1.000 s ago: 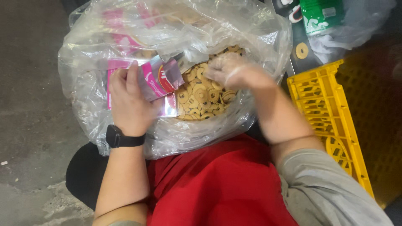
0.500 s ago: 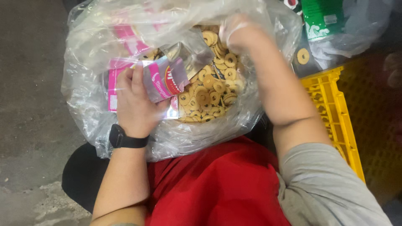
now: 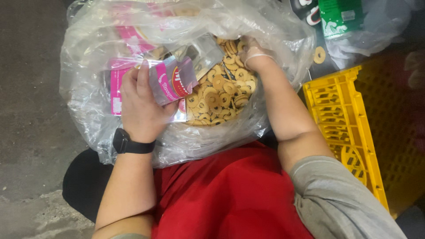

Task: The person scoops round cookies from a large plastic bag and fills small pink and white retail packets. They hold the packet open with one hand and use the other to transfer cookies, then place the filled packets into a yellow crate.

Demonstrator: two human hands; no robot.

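A person sits with a big clear plastic bag (image 3: 110, 53) on their lap. The bag is full of little round ring-shaped biscuits (image 3: 221, 95), light brown, piled up in the middle and on the right side of the bag. The left hand (image 3: 141, 106) is at the left side of the bag. Its fingers are curled and closed around a small pink and silver packet (image 3: 172, 82), with the thumb under it and the other fingers over the top. The packet is tipped up, just above the edge of the biscuit pile. More pink packets (image 3: 128, 37) lie inside the bag behind that hand. There is a black watch (image 3: 126, 142) on the left wrist. The right hand (image 3: 254, 55) is deep in the bag at the far side of the pile, and it has a thin clear glove on. Its fingers are bent down into the biscuits, but I cannot tell if they have hold of any. A yellow plastic crate (image 3: 341, 119) stands just beside the bag on the right. One biscuit (image 3: 319, 55) lies alone near the crate, outside the bag. The person wears a red apron (image 3: 221, 194).
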